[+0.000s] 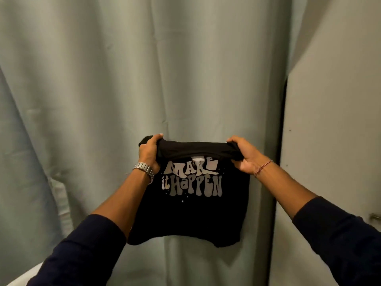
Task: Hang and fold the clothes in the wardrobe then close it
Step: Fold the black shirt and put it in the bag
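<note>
- A person's left hand [149,152] and right hand [243,156] hold up a black cotton T-shirt printed with pale lettering reading "Make it Happen" [191,213], seen from a head-worn camera; the shirt hangs in the air between the two outstretched arms, in front of a pale grey-green pleated curtain [123,79].
- Both hands are curled round the top edge of the shirt, one at each end; the fingers are closed over bunched cloth, the thumbs tucked on the near side; the top edge runs nearly level and taut between them.
- The garment appears already doubled over at the top, its lower hem hanging free and slightly uneven; the step in hand looks to be folding, held in mid-air rather than on a surface.
- To fold it well, the grips should stay level so the sides fall square; the slack lower corners likely need a shake or a smoothing pass before the next fold; soft cotton will sag and skew if one hand dips.
- A silver metal wristwatch [144,169] sits on the left wrist and a thin red thread bracelet [262,168] on the right; a plain off-white door panel [334,120] stands at the right; no shelf or rail is in view.
</note>
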